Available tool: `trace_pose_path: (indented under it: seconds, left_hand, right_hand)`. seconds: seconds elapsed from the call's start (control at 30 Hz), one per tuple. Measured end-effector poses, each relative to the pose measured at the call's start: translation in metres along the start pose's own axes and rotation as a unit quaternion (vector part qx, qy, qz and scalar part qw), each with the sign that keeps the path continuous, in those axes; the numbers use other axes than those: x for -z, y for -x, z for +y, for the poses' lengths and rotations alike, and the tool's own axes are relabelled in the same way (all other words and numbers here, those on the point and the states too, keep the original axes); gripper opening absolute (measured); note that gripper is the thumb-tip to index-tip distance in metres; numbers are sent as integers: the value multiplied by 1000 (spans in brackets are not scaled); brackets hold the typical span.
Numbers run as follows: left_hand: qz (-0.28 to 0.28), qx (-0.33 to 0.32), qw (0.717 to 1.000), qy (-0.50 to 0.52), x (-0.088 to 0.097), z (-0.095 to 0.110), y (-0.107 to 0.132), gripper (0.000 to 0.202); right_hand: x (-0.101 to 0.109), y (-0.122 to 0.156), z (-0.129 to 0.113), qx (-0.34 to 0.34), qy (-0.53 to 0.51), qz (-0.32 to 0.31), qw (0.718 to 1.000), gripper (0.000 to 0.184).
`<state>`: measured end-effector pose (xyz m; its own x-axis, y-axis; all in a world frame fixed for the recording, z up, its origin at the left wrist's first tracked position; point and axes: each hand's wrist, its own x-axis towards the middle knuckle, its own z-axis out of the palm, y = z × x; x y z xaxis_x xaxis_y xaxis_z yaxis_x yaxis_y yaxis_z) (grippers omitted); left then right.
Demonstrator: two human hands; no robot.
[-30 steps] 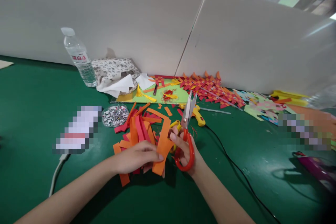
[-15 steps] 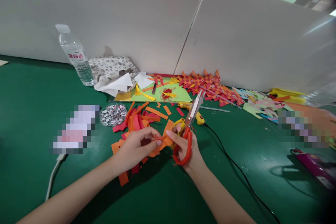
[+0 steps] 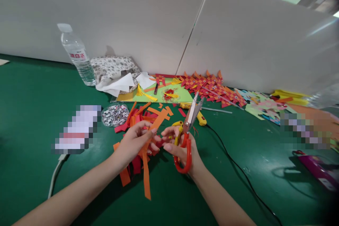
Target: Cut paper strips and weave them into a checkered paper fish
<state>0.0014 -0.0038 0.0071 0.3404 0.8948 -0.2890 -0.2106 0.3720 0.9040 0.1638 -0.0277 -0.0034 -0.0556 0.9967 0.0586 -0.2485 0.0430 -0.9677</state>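
My left hand [image 3: 136,139] pinches a long orange strip [image 3: 147,180], whose lower end hangs toward me and whose upper end points away. Red-handled scissors [image 3: 187,141] hang on my right hand [image 3: 189,152], their blades slightly parted and pointing up and away. The fingers of that hand curl beside the strip, close to my left fingertips, and look apart from it. Beneath my left hand lies a pile of red and orange strips [image 3: 136,164]. A yellow glue gun [image 3: 201,118] lies just behind the scissors, partly hidden by my right hand.
Woven red-and-orange fish [image 3: 212,84] are heaped against the grey partition [image 3: 132,17]. A dish of googly eyes [image 3: 115,114], a blurred phone [image 3: 78,127] and a water bottle [image 3: 79,58] stand or lie to the left. The glue gun's black cord [image 3: 238,169] runs across the right.
My hands have moved apart, and my right fingers have left the orange piece. The strip now hangs lengthwise from my left hand. The scissors have dipped slightly and their blades have parted.
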Motion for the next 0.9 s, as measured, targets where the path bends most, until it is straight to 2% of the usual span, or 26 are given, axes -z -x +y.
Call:
trace_pose_path:
  seconds: [0.13, 0.23, 0.37, 0.5, 0.63, 0.77, 0.9]
  left_hand:
    - [67, -28, 996, 57, 2, 0, 0, 24]
    - [124, -56, 982, 129, 0, 0, -1, 16]
    - [171, -47, 964, 197, -6, -1, -1, 18]
    - [162, -31, 963, 211, -11, -4, 2, 17]
    - [149, -46, 971, 182, -10, -10, 2, 23]
    - [99, -75, 989, 79, -5, -14, 1, 25]
    - [86, -43, 995, -37, -6, -9, 4, 21]
  right_hand:
    - [-6, 3, 1, -7, 10, -43, 999, 40]
    - [-13, 6, 2, -26, 20, -82, 996, 40]
    - [-29, 13, 5, -37, 14, -69, 997, 43]
    - [-39, 14, 7, -52, 28, -71, 996, 44]
    - [-37, 13, 4, -23, 57, -48, 997, 41]
    - [-30, 12, 2, 15, 58, 16, 998, 42]
    - [-17, 7, 6, -3, 31, 91, 995, 43]
